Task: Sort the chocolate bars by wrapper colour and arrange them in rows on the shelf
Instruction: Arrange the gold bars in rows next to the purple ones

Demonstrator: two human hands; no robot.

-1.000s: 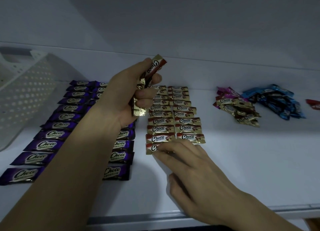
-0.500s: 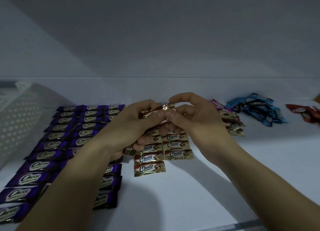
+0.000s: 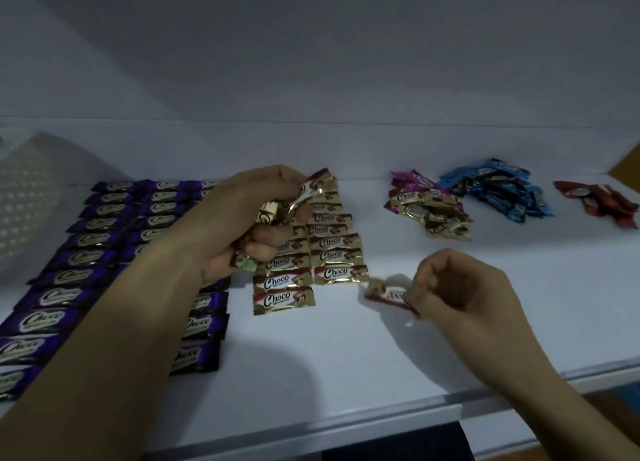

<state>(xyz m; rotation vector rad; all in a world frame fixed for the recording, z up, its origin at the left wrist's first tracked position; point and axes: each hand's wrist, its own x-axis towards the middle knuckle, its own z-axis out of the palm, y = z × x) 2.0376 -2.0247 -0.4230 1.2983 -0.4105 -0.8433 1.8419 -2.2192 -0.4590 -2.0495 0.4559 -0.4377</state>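
Head view: glossy purple bars lie in flat rows; the left hand, raised, curls round a crinkled clutch of gold bars above the gold rows; the right hand pinches one foil bar low over the white shelf.

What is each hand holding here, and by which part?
The left hand grips a bunch of gold-wrapped chocolate bars around their middles. The right hand pinches a single gold-wrapped bar by its right end.

Likely a shop: a white shelf carries neat rows of purple bars and gold bars.
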